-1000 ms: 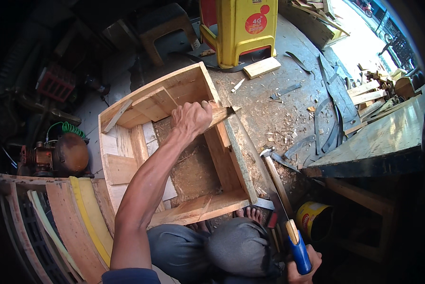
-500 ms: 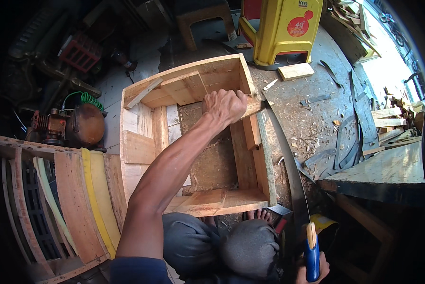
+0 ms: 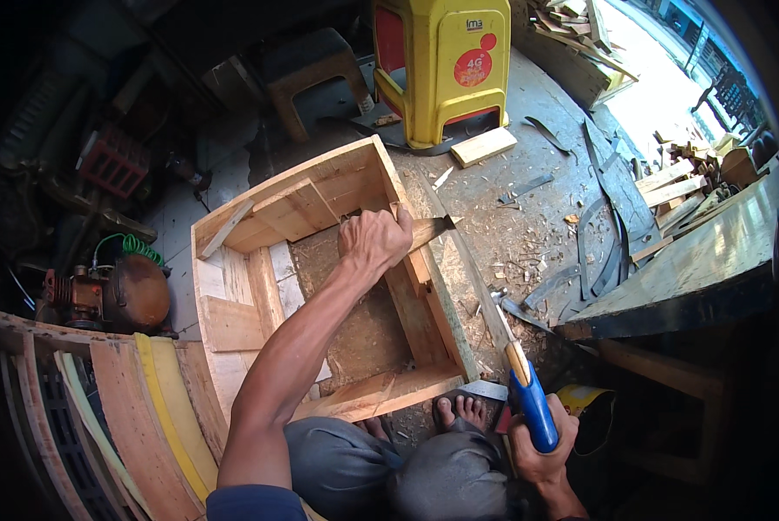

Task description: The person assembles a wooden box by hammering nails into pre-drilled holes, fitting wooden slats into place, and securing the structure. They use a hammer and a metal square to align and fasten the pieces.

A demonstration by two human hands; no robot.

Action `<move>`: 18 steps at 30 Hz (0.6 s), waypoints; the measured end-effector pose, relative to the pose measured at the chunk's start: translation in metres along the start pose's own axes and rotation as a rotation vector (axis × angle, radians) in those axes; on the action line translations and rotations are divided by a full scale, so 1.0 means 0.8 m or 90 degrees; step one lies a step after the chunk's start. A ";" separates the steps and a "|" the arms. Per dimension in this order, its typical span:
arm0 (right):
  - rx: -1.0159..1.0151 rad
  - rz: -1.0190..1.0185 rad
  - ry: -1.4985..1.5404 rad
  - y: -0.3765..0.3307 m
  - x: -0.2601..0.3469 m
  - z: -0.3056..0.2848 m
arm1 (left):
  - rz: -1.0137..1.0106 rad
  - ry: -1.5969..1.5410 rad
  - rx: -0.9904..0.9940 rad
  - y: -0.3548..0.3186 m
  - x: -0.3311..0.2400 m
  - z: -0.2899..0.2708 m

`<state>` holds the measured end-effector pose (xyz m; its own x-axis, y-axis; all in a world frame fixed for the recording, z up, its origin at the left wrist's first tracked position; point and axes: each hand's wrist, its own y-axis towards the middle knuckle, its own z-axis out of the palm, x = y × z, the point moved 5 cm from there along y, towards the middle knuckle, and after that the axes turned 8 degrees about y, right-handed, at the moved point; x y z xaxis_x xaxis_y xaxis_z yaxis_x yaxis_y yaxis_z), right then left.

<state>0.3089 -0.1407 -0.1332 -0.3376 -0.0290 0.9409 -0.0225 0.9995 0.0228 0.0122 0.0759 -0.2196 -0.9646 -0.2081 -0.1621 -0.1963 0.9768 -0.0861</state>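
Note:
My left hand is closed around a short wooden strip, holding it against the right side of an open wooden frame. The strip's end juts out past that side. In my right hand, at the lower right, is the blue handle of a handsaw. Its long blade slants up and away to the left, and its far part meets the jutting end of the strip. The fingers of my left hand partly cover the strip. Small wood blocks line the inner walls of the frame, which rests on the floor before my knees.
A yellow plastic stool stands beyond the frame, with a loose wood block before it. Dark strips and shavings litter the floor at right, near a bench top. An air compressor and a slatted wooden piece are at left.
My right hand has pushed the saw forward and up, so less blade lies on my side of the strip. My left hand keeps its grip. The whole view has shifted and turned somewhat.

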 end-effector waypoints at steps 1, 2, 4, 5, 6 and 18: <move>-0.010 -0.003 0.029 0.001 -0.006 0.000 | 0.067 0.065 -0.158 -0.003 0.001 -0.006; -0.018 -0.003 0.051 0.010 -0.013 0.003 | 0.132 0.128 -0.317 -0.005 0.004 -0.013; -0.015 0.042 0.089 0.009 -0.027 0.012 | 0.189 0.172 -0.359 -0.019 0.012 -0.012; -0.002 0.075 0.104 0.007 -0.027 0.016 | 0.220 0.192 -0.398 -0.018 0.011 -0.022; 0.006 0.029 0.087 0.000 -0.032 0.018 | 0.254 0.186 -0.415 -0.024 0.012 -0.023; -0.003 0.027 0.053 -0.030 -0.028 0.000 | 0.269 0.249 0.065 -0.021 0.000 -0.037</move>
<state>0.3171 -0.1637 -0.1550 -0.2582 0.0142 0.9660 -0.0048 0.9999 -0.0160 0.0104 0.0607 -0.1886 -0.9529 0.2512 0.1701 0.2183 0.9571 -0.1907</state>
